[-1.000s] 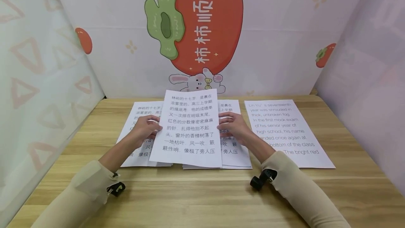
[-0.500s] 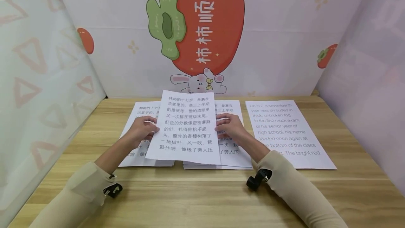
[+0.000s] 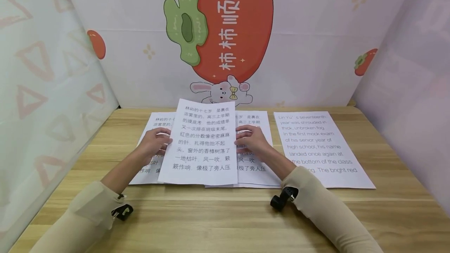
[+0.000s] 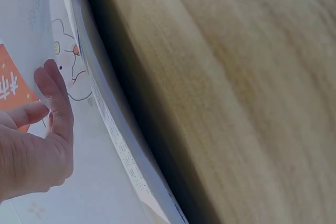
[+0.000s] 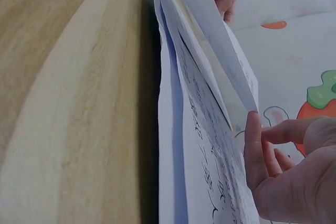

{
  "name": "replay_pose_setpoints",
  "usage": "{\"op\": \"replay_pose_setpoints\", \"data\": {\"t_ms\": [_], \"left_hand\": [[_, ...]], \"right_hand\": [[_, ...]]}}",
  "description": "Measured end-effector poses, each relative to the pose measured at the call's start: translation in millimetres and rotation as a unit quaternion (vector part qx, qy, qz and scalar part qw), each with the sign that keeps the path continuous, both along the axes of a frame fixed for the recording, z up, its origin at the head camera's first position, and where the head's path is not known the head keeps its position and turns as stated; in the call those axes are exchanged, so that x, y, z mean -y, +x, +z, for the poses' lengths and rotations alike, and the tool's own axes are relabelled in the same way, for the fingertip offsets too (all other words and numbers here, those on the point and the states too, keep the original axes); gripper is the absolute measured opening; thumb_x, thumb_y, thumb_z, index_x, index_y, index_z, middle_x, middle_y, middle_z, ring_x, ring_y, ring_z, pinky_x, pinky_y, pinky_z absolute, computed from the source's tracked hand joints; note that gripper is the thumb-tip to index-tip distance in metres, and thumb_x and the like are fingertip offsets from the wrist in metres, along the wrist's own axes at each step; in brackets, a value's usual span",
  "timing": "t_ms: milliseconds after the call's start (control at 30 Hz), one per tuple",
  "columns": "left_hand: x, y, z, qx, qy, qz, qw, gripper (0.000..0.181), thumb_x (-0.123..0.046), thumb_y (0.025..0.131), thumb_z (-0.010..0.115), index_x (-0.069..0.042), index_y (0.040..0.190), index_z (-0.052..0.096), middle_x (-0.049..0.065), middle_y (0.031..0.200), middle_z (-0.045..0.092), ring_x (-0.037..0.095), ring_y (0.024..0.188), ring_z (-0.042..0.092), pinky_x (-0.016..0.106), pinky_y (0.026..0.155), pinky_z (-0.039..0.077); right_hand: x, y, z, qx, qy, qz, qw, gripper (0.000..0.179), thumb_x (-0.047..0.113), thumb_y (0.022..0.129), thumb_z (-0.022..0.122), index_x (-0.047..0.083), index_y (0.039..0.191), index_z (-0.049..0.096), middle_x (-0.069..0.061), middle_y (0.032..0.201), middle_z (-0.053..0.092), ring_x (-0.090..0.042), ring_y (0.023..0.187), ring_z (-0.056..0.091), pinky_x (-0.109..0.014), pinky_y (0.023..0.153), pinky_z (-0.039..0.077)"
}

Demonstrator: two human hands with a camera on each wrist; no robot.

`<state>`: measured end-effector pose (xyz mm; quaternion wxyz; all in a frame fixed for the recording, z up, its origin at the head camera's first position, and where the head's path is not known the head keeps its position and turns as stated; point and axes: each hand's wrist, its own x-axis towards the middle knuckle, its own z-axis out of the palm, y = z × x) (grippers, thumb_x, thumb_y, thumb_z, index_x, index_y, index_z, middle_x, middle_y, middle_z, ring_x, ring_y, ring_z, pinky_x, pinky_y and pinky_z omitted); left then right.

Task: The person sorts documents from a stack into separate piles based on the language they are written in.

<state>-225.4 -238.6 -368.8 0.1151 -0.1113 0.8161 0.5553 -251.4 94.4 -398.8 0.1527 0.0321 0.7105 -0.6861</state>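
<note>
A white sheet of paper (image 3: pixel 202 143) printed with Chinese characters is held up above the table, tilted with its far edge higher. My left hand (image 3: pixel 154 143) pinches its left edge between thumb and fingers. On the opposite edge, my right hand (image 3: pixel 254 141) pinches the paper the same way. In the right wrist view, a gap shows between the raised sheet (image 5: pixel 220 35) and the papers below. Beneath it lie a left stack of printed pages (image 3: pixel 145 177) and a middle stack (image 3: pixel 258 177), both partly covered by the raised sheet and the hands.
To the right lies a page with English text (image 3: pixel 316 143), its lower left corner behind the right forearm. The wooden table (image 3: pixel 204 218) runs to a patterned fabric backdrop (image 3: pixel 309 50). Fabric walls also stand at both sides.
Both hands have carried the raised sheet a little to the left, so it covers more of the left stack and less of the middle one.
</note>
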Motion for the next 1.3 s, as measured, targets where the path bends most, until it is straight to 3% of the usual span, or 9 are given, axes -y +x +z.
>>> {"op": "replay_pose_setpoints", "data": {"t_ms": [400, 667, 1167, 1300], "left_hand": [[12.1, -1.4, 1.0, -0.011, 0.005, -0.003, 0.9999, 0.051, -0.002, 0.102, 0.06, 0.001, 0.151, 0.045, 0.011, 0.12, 0.065, 0.008, 0.083, 0.067, 0.024, 0.071, 0.061], [21.5, -2.1, 3.7, -0.011, 0.02, 0.003, 0.9997, 0.056, 0.001, 0.098, 0.062, 0.001, 0.152, 0.044, 0.003, 0.11, 0.065, 0.007, 0.081, 0.067, 0.024, 0.071, 0.061], [36.9, -3.8, 3.3, 0.003, -0.019, 0.034, 0.9992, 0.057, 0.0, 0.101, 0.057, -0.003, 0.155, 0.042, 0.009, 0.121, 0.06, 0.009, 0.086, 0.062, 0.023, 0.07, 0.056], [43.5, -3.9, 2.9, 0.013, -0.033, 0.049, 0.9982, 0.057, -0.002, 0.102, 0.056, -0.005, 0.157, 0.041, 0.012, 0.129, 0.057, 0.013, 0.094, 0.06, 0.023, 0.073, 0.054]], "right_hand": [[11.1, -0.8, 0.8, 0.001, -0.01, 0.002, 0.9999, 0.051, -0.011, 0.089, 0.071, 0.006, 0.136, 0.061, -0.011, 0.105, 0.067, -0.021, 0.085, 0.07, -0.037, 0.071, 0.066], [19.4, -3.0, -0.1, 0.003, -0.023, 0.007, 0.9997, 0.052, -0.011, 0.088, 0.071, 0.006, 0.136, 0.061, -0.011, 0.105, 0.067, -0.022, 0.086, 0.07, -0.036, 0.07, 0.066], [40.2, -6.4, -4.7, 0.011, -0.032, 0.02, 0.9992, 0.054, -0.013, 0.088, 0.07, 0.005, 0.138, 0.059, -0.013, 0.108, 0.066, -0.023, 0.087, 0.07, -0.037, 0.074, 0.066], [48.4, -6.7, -3.6, 0.015, -0.036, 0.03, 0.9988, 0.055, -0.014, 0.089, 0.069, 0.004, 0.14, 0.058, -0.014, 0.109, 0.065, -0.023, 0.086, 0.07, -0.037, 0.076, 0.066]]}}
